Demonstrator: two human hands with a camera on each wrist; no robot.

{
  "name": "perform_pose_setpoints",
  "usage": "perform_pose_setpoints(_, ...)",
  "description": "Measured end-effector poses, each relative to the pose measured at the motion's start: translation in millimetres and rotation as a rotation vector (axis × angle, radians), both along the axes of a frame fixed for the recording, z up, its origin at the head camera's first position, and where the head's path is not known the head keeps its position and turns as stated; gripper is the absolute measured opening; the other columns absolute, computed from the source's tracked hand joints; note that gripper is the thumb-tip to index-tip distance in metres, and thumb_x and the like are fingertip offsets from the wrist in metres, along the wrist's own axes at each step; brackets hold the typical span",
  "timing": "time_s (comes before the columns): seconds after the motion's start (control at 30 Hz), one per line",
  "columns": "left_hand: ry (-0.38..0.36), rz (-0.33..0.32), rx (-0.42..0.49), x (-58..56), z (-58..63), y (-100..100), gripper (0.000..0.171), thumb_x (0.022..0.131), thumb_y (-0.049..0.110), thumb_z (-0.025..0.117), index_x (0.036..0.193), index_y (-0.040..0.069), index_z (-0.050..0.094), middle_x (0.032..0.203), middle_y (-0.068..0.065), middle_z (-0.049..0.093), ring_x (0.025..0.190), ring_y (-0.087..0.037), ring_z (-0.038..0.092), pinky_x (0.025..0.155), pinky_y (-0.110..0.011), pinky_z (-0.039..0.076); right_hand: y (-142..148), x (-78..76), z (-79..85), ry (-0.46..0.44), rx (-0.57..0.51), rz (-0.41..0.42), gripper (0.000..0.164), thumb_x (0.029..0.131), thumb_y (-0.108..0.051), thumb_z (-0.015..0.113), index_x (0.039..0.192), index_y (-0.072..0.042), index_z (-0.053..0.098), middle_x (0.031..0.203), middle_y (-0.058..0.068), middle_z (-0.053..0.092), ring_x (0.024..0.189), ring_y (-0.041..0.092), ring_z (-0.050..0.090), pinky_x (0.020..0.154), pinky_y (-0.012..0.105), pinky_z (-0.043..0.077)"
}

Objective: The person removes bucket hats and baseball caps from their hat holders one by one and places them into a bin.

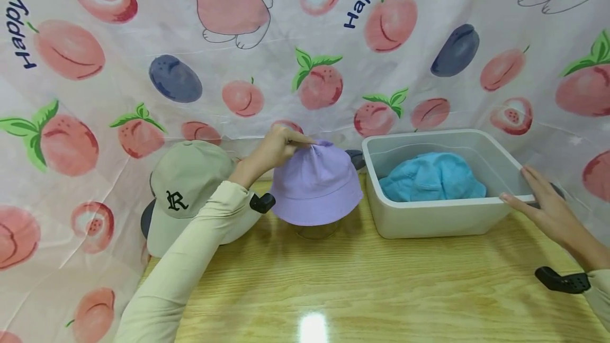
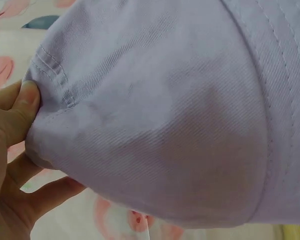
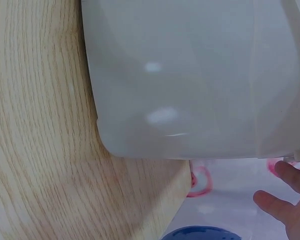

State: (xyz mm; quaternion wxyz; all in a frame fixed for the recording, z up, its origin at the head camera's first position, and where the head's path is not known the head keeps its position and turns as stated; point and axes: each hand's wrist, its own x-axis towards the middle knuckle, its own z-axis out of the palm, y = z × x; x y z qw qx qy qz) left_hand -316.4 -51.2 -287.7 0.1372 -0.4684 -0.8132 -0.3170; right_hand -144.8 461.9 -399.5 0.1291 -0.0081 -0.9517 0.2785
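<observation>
Cream sleeve (image 1: 186, 258), left fingers (image 1: 298, 137) pinching purple hat (image 1: 316, 184) at crown, underside unclear

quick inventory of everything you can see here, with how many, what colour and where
Bucket hat: 1, purple, centre, beside the bin
See-through object: 1, colourless, under the bucket hat, mostly hidden
Cap with letter R: 1, pale grey-green, far left, partly behind the left sleeve
Cloth hat: 1, bright blue, inside the bin
Bin: 1, pale grey, right of centre on the table
Table: 1, light wood, below everything
Fruit-print cloth: pale pink, behind the table
Wrist devices: 2, black, one per wrist
Sleeves: 2, cream, on both arms
Left hand: 1, bare, pinching the bucket hat's top
Right hand: 1, bare, at the bin's right end
</observation>
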Motion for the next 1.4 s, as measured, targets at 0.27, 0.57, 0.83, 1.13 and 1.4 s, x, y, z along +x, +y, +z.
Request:
perform_pose_setpoints(0.27, -0.081, 0.038, 0.061, -3.8, 4.7, 2, 0.018, 0.084, -0.008, 0.063, 0.095, 0.001, 0.075, 0.092, -0.013, 0.07, 0.088, -0.023, 0.064, 0.077, -0.03, 0.05, 0, 1.7, -0.3, -0.007, -0.013, 0.005, 0.086, 0.094, -0.032, 0.054, 0.15, -0.003, -0.005, 0.154, 0.023, -0.01, 0.134, 0.055, -0.001, 0.097, 0.073, 0.004)
perform_pose_setpoints(0.57, -0.161, 0.163, 0.166, -5.3, 12.8, -2, 0.012, 0.087, 0.003, 0.065, 0.096, 0.0, 0.074, 0.096, -0.012, 0.071, 0.091, -0.021, 0.064, 0.08, -0.031, 0.05, 1, -0.1, 1.3, -0.005, -0.004, 0.001, 0.086, 0.094, -0.032, 0.054, 0.15, -0.003, -0.005, 0.154, 0.024, -0.009, 0.135, 0.054, -0.001, 0.097, 0.073, 0.004)
perform_pose_setpoints(0.83, -0.239, 0.178, 0.233, -6.9, 19.8, -5, 0.011, 0.089, 0.004, 0.064, 0.095, 0.001, 0.073, 0.099, -0.011, 0.07, 0.096, -0.023, 0.065, 0.083, -0.032, 0.049, 0, -0.2, 1.6, -0.013, -0.006, -0.002, 0.086, 0.094, -0.033, 0.054, 0.15, -0.003, -0.005, 0.154, 0.024, -0.009, 0.134, 0.055, 0.0, 0.097, 0.074, 0.004)
perform_pose_setpoints(1.13, -0.194, 0.213, 0.255, -7.7, 26.2, -1, 0.01, 0.089, 0.004, 0.064, 0.093, 0.002, 0.073, 0.096, -0.01, 0.07, 0.096, -0.024, 0.066, 0.082, -0.032, 0.05, 2, -0.5, 2.4, -0.023, -0.014, -0.003, 0.087, 0.094, -0.033, 0.054, 0.15, -0.004, -0.005, 0.154, 0.024, -0.01, 0.134, 0.056, 0.001, 0.096, 0.074, 0.004)
perform_pose_setpoints(1.4, -0.19, 0.255, 0.3, -13.5, 27.9, -5, 0.011, 0.089, 0.004, 0.064, 0.095, 0.003, 0.073, 0.096, -0.01, 0.07, 0.094, -0.022, 0.066, 0.082, -0.031, 0.049, 2, 0.1, 2.8, -0.019, -0.005, 0.001, 0.086, 0.094, -0.033, 0.054, 0.15, -0.004, -0.004, 0.155, 0.023, -0.009, 0.134, 0.055, 0.0, 0.096, 0.074, 0.004)
